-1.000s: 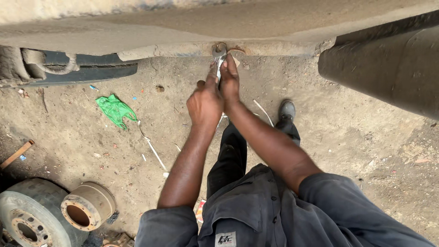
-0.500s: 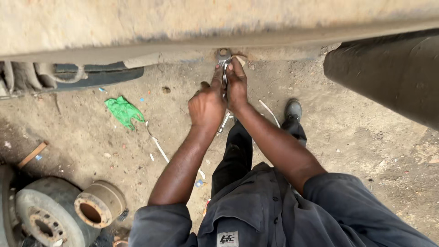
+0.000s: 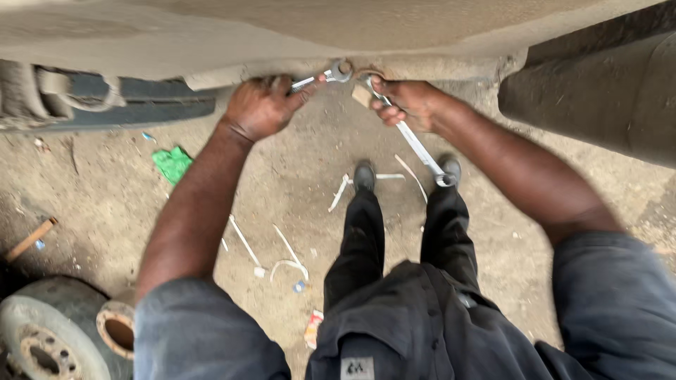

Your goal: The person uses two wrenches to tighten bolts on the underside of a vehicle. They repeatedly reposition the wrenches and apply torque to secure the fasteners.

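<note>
In the head view, looking straight down, the left hand [image 3: 262,107] is clenched around the shank of a short silver steel wrench [image 3: 318,78] whose ring end sits at the lower edge of the dusty beige vehicle body [image 3: 211,35]. This wrench's long axis runs nearly level, from the fist on the left up and rightward to the ring, so the fastening point lies to the right of the left fingers [image 3: 285,88] and just beyond them. The right hand [image 3: 412,104] grasps a long silver steel spanner [image 3: 408,134] near its upper end, fingers closed about the shank; its head meets the same spot under the body edge, just beside the other ring. Its long axis slants down and rightward, away from the body, and its free ring end hangs in front of the right black shoe [image 3: 449,169]. The 2 tool heads sit almost touching, between the 2 hands, with both hands about equally near. Whether either head is seated on a bolt cannot be told. Around them lie dirt ground [image 3: 303,183], a crumpled green plastic scrap [image 3: 172,164], white cable-tie pieces [image 3: 246,243] and a rusty brake drum [image 3: 116,327] at lower left.
</note>
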